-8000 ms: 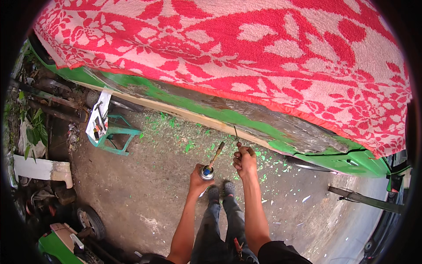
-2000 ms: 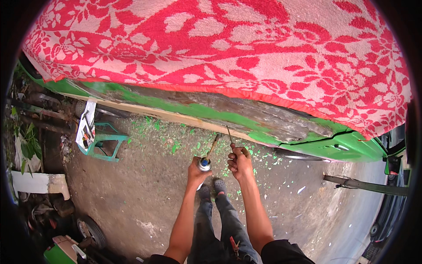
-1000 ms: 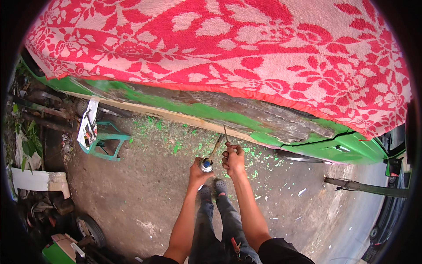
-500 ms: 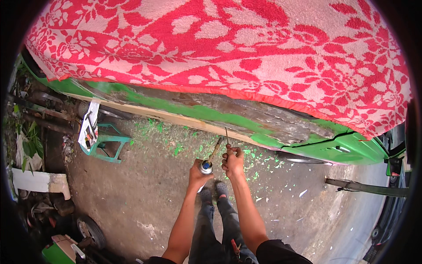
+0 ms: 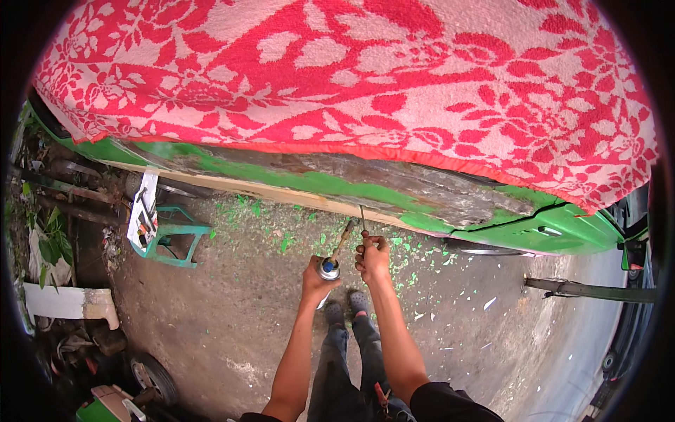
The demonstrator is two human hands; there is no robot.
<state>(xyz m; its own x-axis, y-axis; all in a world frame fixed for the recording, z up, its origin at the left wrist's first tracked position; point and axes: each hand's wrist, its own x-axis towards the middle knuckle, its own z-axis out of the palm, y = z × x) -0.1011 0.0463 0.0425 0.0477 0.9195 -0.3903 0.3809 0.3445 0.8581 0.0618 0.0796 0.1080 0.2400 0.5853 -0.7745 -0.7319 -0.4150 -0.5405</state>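
My left hand (image 5: 313, 283) is wrapped around the canister of a gas blowtorch (image 5: 342, 243), whose nozzle points up toward the car's side. Close beside it, my right hand (image 5: 374, 259) grips a slim metal tool (image 5: 363, 220) by its handle. The thin blade reaches toward the lower edge of the green car panel (image 5: 320, 181); whether it touches cannot be made out. Bare, greyish-brown patches show where the panel has no green paint. A red and pink floral blanket (image 5: 337, 77) covers the car above it.
Green paint flakes (image 5: 285, 244) litter the concrete floor (image 5: 232, 309). At left stands a teal plastic stool (image 5: 184, 232) with hand tools on a white sheet. A wheel (image 5: 153, 378) lies at lower left. From the right juts a long narrow beam (image 5: 590, 290).
The surroundings sit slightly lower in the picture, while the blanket's pattern has shifted a little left. Both hands keep their grips and nearly the same pose.
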